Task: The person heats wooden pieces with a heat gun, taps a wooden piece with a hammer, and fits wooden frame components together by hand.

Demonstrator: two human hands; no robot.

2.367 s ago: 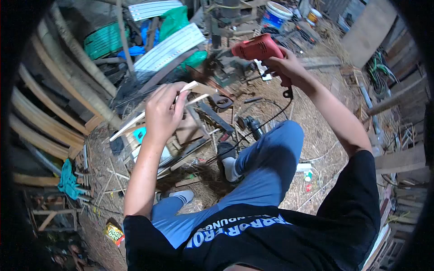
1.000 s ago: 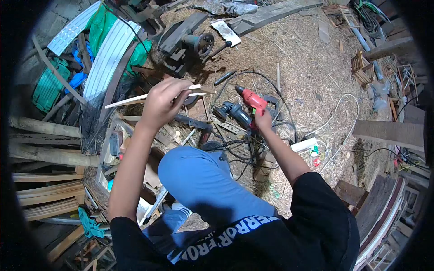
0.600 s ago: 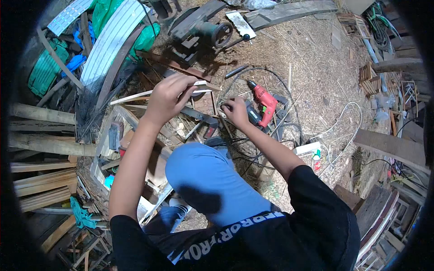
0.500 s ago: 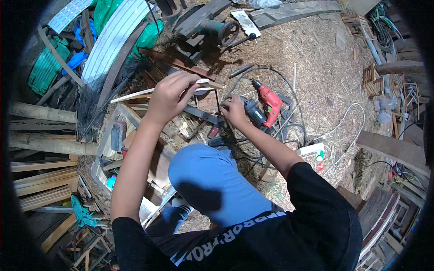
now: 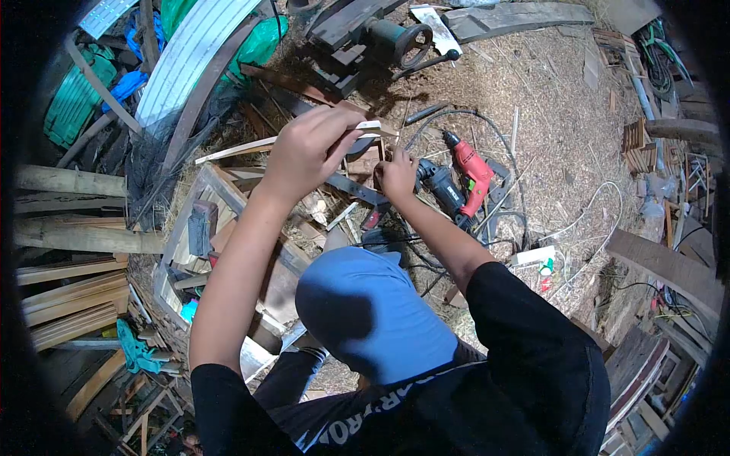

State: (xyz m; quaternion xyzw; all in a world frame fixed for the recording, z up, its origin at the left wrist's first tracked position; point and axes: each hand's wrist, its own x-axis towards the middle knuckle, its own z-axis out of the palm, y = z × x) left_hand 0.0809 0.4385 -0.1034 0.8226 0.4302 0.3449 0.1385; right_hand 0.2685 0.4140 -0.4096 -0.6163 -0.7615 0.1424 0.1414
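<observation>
My left hand (image 5: 315, 148) is closed around a pale wooden strip (image 5: 236, 150), raised above the ground. The strip's long part slants out to the left, and a short light end pokes out past my fingertips on the right. Just below that right end, my right hand (image 5: 398, 176) has its thumb and fingers pinched together. Whatever sits in that pinch is too small or too hidden to name. A dark angle grinder (image 5: 442, 188) lies right beside my right hand, with a red power drill (image 5: 473, 175) against it.
A wooden box (image 5: 220, 186) holding a dark block plane-like tool stands below my left forearm. A green machine with a handwheel (image 5: 413, 45) stands ahead. Black cable (image 5: 508, 140) loops around the drill. Stacked timber (image 5: 76, 300) lies at left, planks (image 5: 661, 262) at right.
My right hand has come up closer to the right end of the strip. My left hand keeps its hold on the wood. The whole view has shifted slightly.
</observation>
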